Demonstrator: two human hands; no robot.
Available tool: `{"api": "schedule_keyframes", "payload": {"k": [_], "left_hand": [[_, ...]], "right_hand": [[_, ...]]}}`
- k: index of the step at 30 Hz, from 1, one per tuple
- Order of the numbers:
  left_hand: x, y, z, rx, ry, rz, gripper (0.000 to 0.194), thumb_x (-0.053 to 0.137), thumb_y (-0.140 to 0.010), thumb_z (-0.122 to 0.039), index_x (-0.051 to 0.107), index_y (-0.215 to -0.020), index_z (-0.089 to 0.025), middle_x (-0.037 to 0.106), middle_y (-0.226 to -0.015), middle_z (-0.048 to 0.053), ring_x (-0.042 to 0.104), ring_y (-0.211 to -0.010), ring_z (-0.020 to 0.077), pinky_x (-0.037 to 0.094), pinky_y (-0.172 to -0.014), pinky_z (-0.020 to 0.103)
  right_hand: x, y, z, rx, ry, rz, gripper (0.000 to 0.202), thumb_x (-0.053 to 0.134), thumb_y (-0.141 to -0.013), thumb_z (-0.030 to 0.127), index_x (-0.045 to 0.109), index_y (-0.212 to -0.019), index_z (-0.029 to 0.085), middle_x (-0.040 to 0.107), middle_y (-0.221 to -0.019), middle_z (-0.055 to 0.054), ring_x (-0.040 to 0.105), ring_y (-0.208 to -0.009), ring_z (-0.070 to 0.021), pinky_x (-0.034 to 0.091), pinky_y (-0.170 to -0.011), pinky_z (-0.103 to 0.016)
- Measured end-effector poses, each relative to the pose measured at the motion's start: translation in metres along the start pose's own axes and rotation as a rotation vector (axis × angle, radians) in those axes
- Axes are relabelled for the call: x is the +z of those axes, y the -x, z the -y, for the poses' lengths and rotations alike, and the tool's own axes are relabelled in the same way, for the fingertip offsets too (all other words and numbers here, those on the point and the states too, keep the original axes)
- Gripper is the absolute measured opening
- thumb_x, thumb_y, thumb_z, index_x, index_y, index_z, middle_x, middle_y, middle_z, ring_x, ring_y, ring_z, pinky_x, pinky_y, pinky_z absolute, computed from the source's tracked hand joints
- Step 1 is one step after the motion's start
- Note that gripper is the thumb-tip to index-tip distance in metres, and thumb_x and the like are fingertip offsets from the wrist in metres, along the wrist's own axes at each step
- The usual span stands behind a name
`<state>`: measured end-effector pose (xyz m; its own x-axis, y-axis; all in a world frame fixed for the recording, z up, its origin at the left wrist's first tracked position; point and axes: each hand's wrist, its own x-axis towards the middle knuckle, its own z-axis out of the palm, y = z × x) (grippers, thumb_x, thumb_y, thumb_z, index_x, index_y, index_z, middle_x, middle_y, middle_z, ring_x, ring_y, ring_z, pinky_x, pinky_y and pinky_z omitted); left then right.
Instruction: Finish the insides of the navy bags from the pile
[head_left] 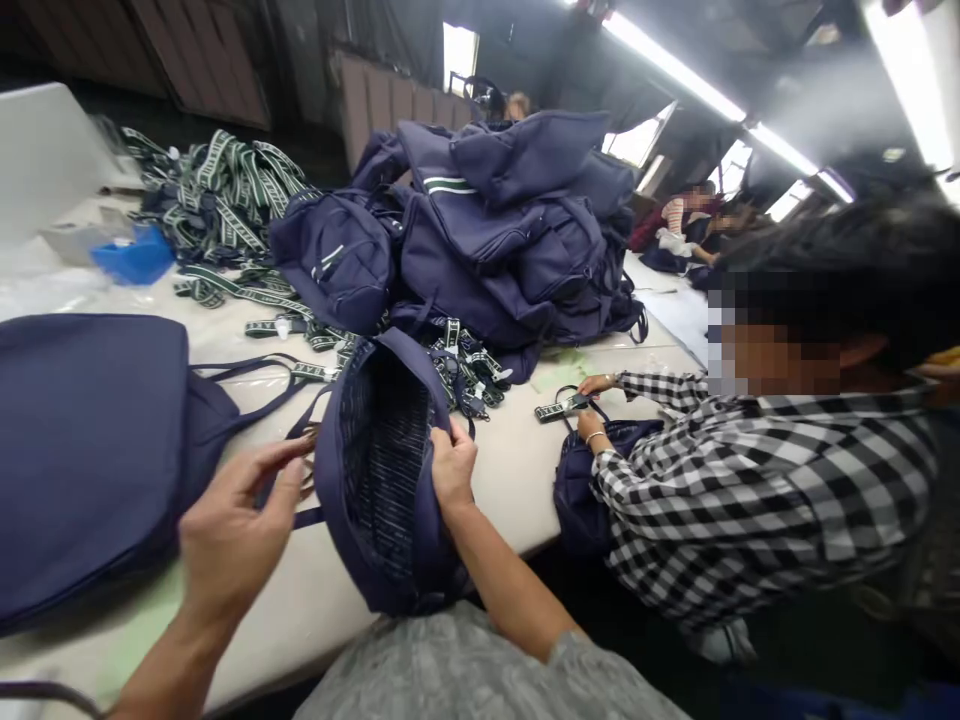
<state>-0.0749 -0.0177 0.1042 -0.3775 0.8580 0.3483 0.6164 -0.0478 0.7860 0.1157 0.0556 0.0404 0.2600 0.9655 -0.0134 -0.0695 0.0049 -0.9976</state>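
Note:
A navy backpack [442,530] stands upright at the table's front edge against my body, its mouth open and a dark striped lining showing. My right hand [452,465] is closed on the right rim of the opening. To the left of the bag, my left hand [240,520] has its fingers curled and its thumb near the index finger. Something small and brownish shows at those fingertips, beside the bag's left edge; I cannot make out what it is. Thin navy straps [262,405] trail leftward behind the left hand.
Another navy bag [90,450] lies at the left. Behind are a pile of navy backpacks [510,220], heaped green-and-white lettered straps [225,200] and a blue container [133,256]. At right, a co-worker in a checked shirt [750,480] handles a strap [559,408] over a bag.

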Motion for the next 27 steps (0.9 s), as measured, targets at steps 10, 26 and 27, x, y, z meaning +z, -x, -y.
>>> {"api": "schedule_keyframes", "payload": {"k": [10, 26, 27], "left_hand": [[0.102, 0.043, -0.024, 0.226, -0.263, 0.616, 0.04, 0.033, -0.091, -0.021, 0.055, -0.123, -0.013, 0.063, -0.116, 0.012, 0.058, -0.111, 0.0255, 0.048, -0.098, 0.044], [0.086, 0.071, -0.032, 0.647, -0.263, 0.383, 0.035, 0.052, -0.089, -0.021, 0.056, -0.123, -0.025, 0.062, -0.122, 0.01, 0.057, -0.117, 0.0257, 0.047, -0.103, 0.047], [0.082, 0.074, -0.031, 0.666, -0.309, 0.308, 0.039, 0.053, -0.088, -0.018, 0.055, -0.126, -0.026, 0.057, -0.129, 0.011, 0.052, -0.124, 0.0279, 0.042, -0.107, 0.051]], "right_hand": [[-0.05, -0.019, 0.002, 0.053, -0.055, 0.269, 0.043, 0.065, -0.078, 0.042, 0.071, -0.109, 0.014, 0.071, -0.088, -0.006, 0.064, -0.075, -0.017, 0.052, -0.068, -0.027], [-0.078, -0.187, -0.116, 0.335, 0.558, -0.255, 0.041, 0.045, -0.079, 0.012, 0.069, -0.111, 0.016, 0.07, -0.106, -0.014, 0.064, -0.096, -0.0223, 0.048, -0.075, -0.027], [-0.08, -0.19, -0.118, 0.338, 0.574, -0.281, 0.042, 0.044, -0.079, 0.011, 0.068, -0.113, 0.016, 0.068, -0.113, -0.016, 0.062, -0.101, -0.0238, 0.048, -0.078, -0.029]]}}
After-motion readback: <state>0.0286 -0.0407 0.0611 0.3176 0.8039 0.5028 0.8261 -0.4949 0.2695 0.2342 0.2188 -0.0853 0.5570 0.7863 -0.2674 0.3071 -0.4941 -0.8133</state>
